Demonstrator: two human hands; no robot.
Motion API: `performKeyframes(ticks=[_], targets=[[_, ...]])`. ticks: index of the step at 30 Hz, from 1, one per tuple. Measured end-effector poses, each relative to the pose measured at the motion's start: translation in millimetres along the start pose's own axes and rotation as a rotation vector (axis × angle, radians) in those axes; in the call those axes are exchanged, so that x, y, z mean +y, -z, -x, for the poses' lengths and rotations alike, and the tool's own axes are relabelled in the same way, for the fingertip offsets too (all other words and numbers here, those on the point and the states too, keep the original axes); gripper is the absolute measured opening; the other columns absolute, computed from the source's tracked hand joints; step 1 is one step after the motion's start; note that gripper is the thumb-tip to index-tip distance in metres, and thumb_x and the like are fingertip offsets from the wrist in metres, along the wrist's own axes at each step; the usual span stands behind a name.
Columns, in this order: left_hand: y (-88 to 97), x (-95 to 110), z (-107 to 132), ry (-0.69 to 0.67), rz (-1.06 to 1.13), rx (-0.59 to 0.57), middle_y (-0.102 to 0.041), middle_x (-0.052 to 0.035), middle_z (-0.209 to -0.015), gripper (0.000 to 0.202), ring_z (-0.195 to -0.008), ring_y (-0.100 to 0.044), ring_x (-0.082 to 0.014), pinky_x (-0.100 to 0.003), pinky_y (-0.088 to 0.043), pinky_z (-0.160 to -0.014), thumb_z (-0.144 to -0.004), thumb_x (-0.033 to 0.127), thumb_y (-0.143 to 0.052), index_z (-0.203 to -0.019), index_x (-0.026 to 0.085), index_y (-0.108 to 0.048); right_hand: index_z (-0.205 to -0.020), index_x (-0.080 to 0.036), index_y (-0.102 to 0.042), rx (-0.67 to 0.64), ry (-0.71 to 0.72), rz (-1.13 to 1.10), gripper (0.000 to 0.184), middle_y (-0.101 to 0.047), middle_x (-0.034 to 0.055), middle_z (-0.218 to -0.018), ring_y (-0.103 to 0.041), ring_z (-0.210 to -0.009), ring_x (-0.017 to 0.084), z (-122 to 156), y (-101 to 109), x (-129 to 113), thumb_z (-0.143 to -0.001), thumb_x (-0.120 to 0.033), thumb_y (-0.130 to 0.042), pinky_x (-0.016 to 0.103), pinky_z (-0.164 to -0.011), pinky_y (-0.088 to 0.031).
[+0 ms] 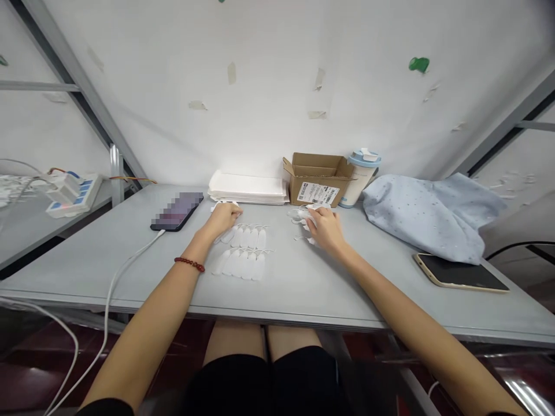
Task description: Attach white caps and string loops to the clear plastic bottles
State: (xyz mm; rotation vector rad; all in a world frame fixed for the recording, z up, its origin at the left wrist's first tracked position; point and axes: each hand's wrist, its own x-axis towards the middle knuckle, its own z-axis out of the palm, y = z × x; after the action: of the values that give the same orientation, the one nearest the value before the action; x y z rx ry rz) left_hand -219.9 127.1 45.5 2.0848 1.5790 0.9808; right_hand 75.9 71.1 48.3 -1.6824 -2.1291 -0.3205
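My left hand (222,219) rests on the grey table (303,289) with its fingers curled over a small white piece at the far end of two rows of white oval tags (243,254). My right hand (325,228) lies to the right, fingers closed on a loose pile of white tags with strings (300,215). A red bead bracelet (189,263) circles my left wrist. What the fingertips pinch is partly hidden.
A stack of white sheets (248,188), an open cardboard box (316,178) and a lidded cup (361,176) stand at the back. A charging phone (177,211) lies left, a second phone (460,271) and pale blue cloth (427,214) right. A power strip (73,193) sits far left.
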Motion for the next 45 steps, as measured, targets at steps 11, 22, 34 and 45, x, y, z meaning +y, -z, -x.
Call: performKeyframes(ticks=[11, 22, 34, 45], targets=[[9.6, 12, 5, -0.004, -0.211, 0.103, -0.071, -0.0086, -0.079, 0.020, -0.076, -0.062, -0.0249, -0.034, -0.044, -0.075, -0.068, 0.027, -0.057, -0.080, 0.018, -0.070, -0.104, -0.014, -0.064, -0.033, -0.001, 0.019, 0.028, -0.062, 0.0151, -0.102, -0.049, -0.097, 0.028, 3, 0, -1, -0.090, -0.026, -0.042, 0.039, -0.080, -0.032], [-0.4, 43, 15, 0.055, 0.266, 0.099, -0.066, -0.0057, -0.082, 0.030, -0.077, -0.061, -0.0194, -0.032, -0.047, -0.073, -0.060, 0.036, -0.069, -0.079, 0.016, -0.059, -0.107, -0.014, -0.059, 0.241, 0.220, -0.187, 0.026, -0.058, 0.0155, -0.106, -0.046, -0.099, 0.027, 15, 10, -24, -0.089, -0.025, -0.042, 0.039, -0.079, -0.037], [-7.0, 57, 20, 0.095, 0.476, 0.025, -0.063, -0.0040, -0.075, 0.036, -0.071, -0.058, -0.0162, -0.030, -0.046, -0.070, -0.053, 0.036, -0.075, -0.075, 0.014, -0.059, -0.115, -0.016, -0.057, -0.281, 0.803, -0.504, 0.031, -0.058, 0.0072, -0.085, -0.052, -0.079, 0.016, 56, 30, -77, -0.093, -0.031, -0.040, 0.029, -0.075, -0.043], [-9.2, 61, 23, 0.121, 0.550, -0.066, -0.065, -0.0036, -0.071, 0.037, -0.064, -0.057, -0.0139, -0.030, -0.048, -0.065, -0.057, 0.043, -0.075, -0.076, 0.013, -0.065, -0.100, -0.017, -0.064, -0.345, 0.664, -0.397, 0.032, -0.064, 0.0054, -0.077, -0.058, -0.071, 0.015, 47, 30, -69, -0.095, -0.036, -0.038, 0.029, -0.072, -0.038]])
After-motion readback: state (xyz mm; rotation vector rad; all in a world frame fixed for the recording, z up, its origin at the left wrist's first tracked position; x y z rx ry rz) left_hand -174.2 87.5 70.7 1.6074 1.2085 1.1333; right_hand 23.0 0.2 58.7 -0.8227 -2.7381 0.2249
